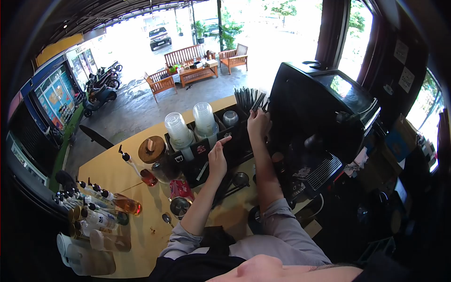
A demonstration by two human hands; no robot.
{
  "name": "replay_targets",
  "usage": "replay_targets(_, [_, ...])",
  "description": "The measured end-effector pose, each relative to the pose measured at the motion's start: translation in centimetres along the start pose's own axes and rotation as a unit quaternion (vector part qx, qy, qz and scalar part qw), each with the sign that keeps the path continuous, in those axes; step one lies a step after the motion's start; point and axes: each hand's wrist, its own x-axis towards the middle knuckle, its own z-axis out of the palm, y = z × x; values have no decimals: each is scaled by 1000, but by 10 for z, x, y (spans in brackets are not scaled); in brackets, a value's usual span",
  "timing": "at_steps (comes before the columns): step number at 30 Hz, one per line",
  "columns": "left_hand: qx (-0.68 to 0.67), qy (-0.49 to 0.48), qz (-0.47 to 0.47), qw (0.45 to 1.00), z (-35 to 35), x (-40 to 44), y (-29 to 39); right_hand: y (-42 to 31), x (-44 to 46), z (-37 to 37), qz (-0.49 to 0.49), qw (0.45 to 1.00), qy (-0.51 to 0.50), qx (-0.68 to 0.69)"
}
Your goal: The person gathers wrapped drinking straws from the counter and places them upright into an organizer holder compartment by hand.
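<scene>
My right hand (259, 125) reaches to the right end of a black organizer, its fingers closed at the lower part of a bunch of black straws (247, 97); how many it grips is hidden. Above the front of the organizer (190, 164), my left hand (217, 161) is held with fingers stretched out and nothing in it. Stacked clear plastic cups (177, 127) and a second cup stack (204, 117) stand in the organizer, left of my right hand. Between them and the straws sits a clear lid stack (230, 118).
A wooden-lidded jar (151, 150), a pump bottle (145, 176), a metal cup (180, 207) and a spoon (167, 219) stand or lie on the wooden counter (145, 225). Several syrup bottles (124, 203) crowd the left. A large black machine (305, 108) blocks the right.
</scene>
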Motion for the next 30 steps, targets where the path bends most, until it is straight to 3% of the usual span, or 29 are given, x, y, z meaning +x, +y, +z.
replay_targets(3, [-6,-7,1,1000,-2,-1,-1,-3,4,8,40,997,-69,7])
replay_targets(7, [-4,-28,-2,1000,-3,1,-8,-2,7,6,39,996,-84,-1])
replay_targets(10, [4,-46,-7,999,-1,2,-14,-4,7,0,25,994,-72,79])
replay_targets(12, [7,-49,-6,999,1,2,-15,1,5,11,-4,994,2,113])
replay_targets(15, [-7,-24,0,1000,5,0,-13,9,0,19,-35,998,-28,36])
replay_targets(19, [-4,-26,-7,1000,6,-4,-6,8,-1,14,-31,997,-60,37])
replay_targets(25, [-3,-22,-17,1000,-1,-7,-11,-1,-21,-7,-42,997,-7,69])
replay_targets(28, [-32,-26,-17,999,-4,-8,-19,1,-42,-13,-92,978,27,185])
replay_targets(30, [-49,-26,-13,998,-8,-13,-19,0,-61,-34,-43,931,-79,355])
